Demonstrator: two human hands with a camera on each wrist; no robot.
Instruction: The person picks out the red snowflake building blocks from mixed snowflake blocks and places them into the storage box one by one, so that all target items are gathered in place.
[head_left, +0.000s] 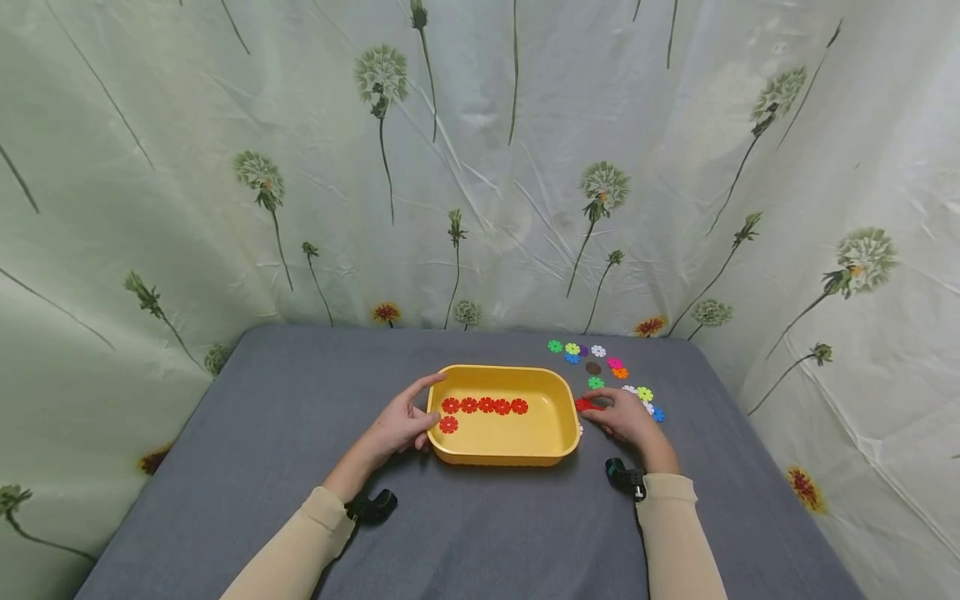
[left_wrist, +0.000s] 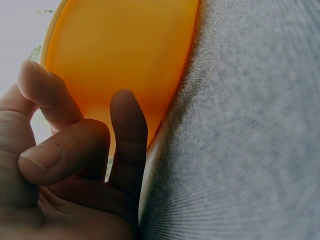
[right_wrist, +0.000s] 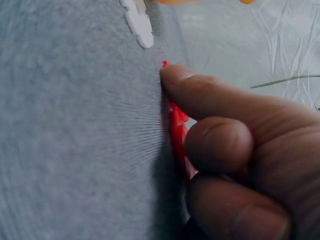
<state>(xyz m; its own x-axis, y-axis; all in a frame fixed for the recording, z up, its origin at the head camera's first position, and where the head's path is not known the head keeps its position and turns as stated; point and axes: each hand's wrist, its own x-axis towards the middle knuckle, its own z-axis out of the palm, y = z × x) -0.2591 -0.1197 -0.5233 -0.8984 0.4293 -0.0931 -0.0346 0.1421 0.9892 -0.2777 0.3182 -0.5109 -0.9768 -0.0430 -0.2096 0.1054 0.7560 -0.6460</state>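
Left hand (head_left: 395, 427) has the left end of the yellow tub (head_left: 495, 437) gripped, thumb at the rim — six red flower discs (head_left: 487, 406) lie inside, five in a row plus one below. Right hand (head_left: 628, 415) has fingertips on the red pieces (head_left: 582, 404) on the gray desk (head_left: 315, 400) just right of the tub — can't tell if it's actually pinching them.

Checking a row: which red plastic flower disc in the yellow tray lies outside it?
The lone red plastic flower disc on the near side; the other five discs form the row farther back.
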